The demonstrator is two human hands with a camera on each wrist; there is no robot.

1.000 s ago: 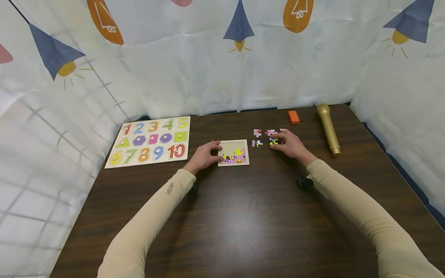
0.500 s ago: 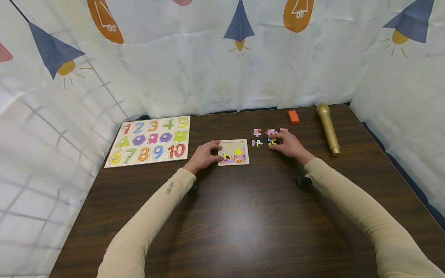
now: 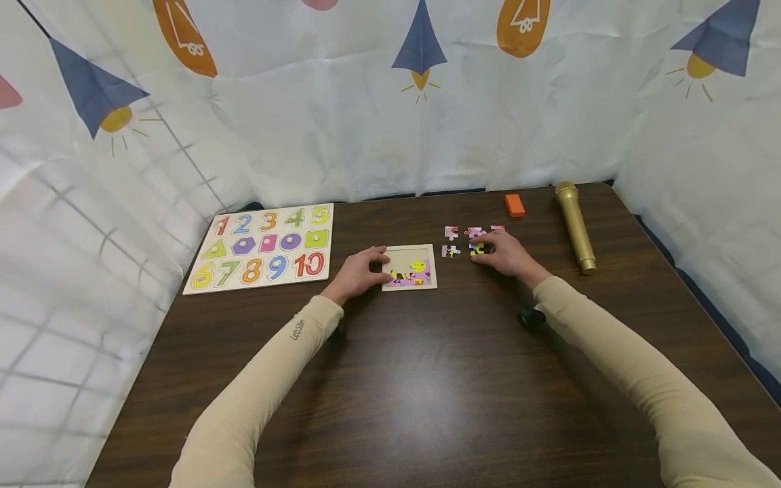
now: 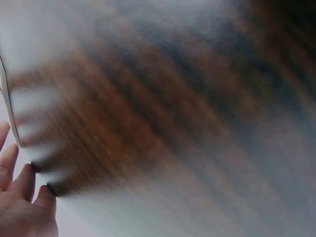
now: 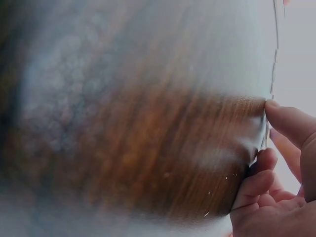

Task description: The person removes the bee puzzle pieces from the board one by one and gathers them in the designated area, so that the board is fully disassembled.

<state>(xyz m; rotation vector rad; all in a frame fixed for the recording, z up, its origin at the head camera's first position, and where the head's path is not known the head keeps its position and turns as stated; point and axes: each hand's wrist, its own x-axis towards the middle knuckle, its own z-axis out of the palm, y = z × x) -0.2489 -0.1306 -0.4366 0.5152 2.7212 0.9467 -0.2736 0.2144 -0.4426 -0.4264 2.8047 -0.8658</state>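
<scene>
My left hand (image 3: 356, 274) holds the left edge of a small wooden jigsaw tray (image 3: 435, 268), thumb low and fingers high along the rim. In the left wrist view, the tray's pale edge (image 4: 9, 106) shows beyond the fingertips. Pink and yellow pieces (image 3: 418, 273) fill the tray's lower part; its upper part is bare wood. My right hand (image 3: 508, 254) pinches a yellow-and-blue jigsaw piece (image 3: 477, 249) between thumb and forefinger, low at the table. Loose pieces lie around it: a pink one (image 3: 451, 232), a black-and-white one (image 3: 451, 251) and another pink one (image 3: 475, 232).
One more pink piece (image 3: 497, 228) is partly hidden behind the right hand. A number-and-shape board (image 3: 259, 249) lies on the left of the dark wooden table (image 3: 390, 379). Farther right are an orange block (image 3: 514, 205) and a gold microphone (image 3: 575, 227). A printed curtain (image 3: 342, 122) hangs behind.
My right hand has shifted slightly left, and the yellow-and-blue jigsaw piece with it. The left hand and the tray have stayed in place.
</scene>
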